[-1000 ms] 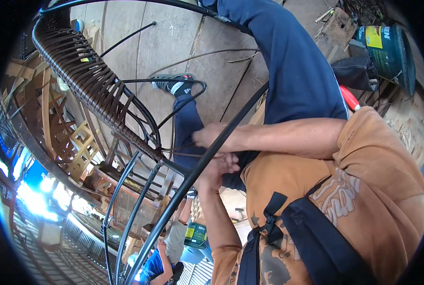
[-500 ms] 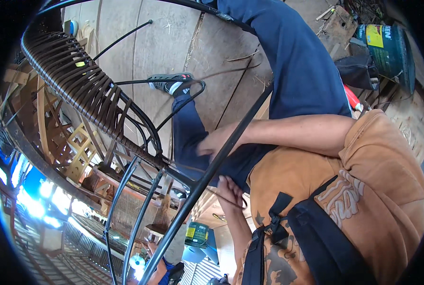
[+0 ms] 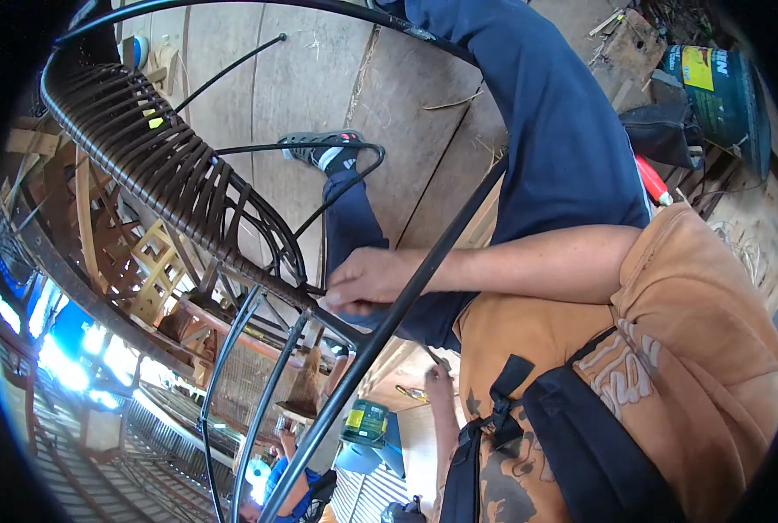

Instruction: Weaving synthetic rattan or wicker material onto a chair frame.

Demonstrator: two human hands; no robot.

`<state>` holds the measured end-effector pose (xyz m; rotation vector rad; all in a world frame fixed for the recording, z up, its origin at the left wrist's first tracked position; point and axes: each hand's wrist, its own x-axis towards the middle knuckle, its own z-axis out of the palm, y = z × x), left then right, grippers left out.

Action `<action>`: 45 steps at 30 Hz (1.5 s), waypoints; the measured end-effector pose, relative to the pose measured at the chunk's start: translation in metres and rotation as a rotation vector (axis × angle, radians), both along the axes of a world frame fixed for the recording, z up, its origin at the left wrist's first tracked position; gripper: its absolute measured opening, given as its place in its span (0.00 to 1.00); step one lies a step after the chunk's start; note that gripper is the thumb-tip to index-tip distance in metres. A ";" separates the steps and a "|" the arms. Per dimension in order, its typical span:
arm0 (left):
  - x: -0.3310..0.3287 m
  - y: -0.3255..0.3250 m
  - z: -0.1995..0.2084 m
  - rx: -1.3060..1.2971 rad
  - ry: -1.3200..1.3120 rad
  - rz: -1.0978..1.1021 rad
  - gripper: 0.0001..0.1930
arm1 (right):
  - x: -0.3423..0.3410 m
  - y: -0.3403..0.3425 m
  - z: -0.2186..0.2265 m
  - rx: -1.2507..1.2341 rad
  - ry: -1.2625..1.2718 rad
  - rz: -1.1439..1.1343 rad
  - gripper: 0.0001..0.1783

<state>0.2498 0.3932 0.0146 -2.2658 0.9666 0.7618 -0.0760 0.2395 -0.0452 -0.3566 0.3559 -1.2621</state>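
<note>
A black metal chair frame [image 3: 389, 324] crosses in front of me, its curved side closely wrapped with dark brown wicker strands [image 3: 128, 131]. My right hand [image 3: 367, 281] is closed at the lower end of the wrapped part, beside a joint of the bars. A short piece of dark strand shows at its fingertips. Lower down, beyond the diagonal bar, my left hand [image 3: 439, 379] is held near my waist with its fingers curled. A small dark strip sticks up beside it; what the fingers hold is not clear.
A dark green bucket [image 3: 716, 96] stands at the upper right beside a black pouch [image 3: 663, 135] and a red-handled tool [image 3: 653, 180]. Another green bucket [image 3: 365, 421] is at the lower middle. Wooden pieces [image 3: 158, 261] crowd the left. A person in blue [image 3: 293, 488] is farther off.
My right hand has moved left from over my leg to the frame joint and closed there. The left hand has dropped lower, away from the bar. A blurred loose strand has left the upper middle.
</note>
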 end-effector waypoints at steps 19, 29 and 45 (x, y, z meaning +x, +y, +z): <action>-0.258 -0.152 0.005 -0.982 1.004 0.108 0.09 | -0.023 0.044 -0.142 0.483 1.832 0.721 0.09; -0.248 -0.148 0.013 -1.011 0.925 0.155 0.12 | -0.021 -0.004 -0.010 -0.139 0.208 0.008 0.24; -0.245 -0.144 0.017 -0.885 1.354 0.425 0.07 | -0.019 -0.015 -0.062 -0.121 1.119 -0.752 0.13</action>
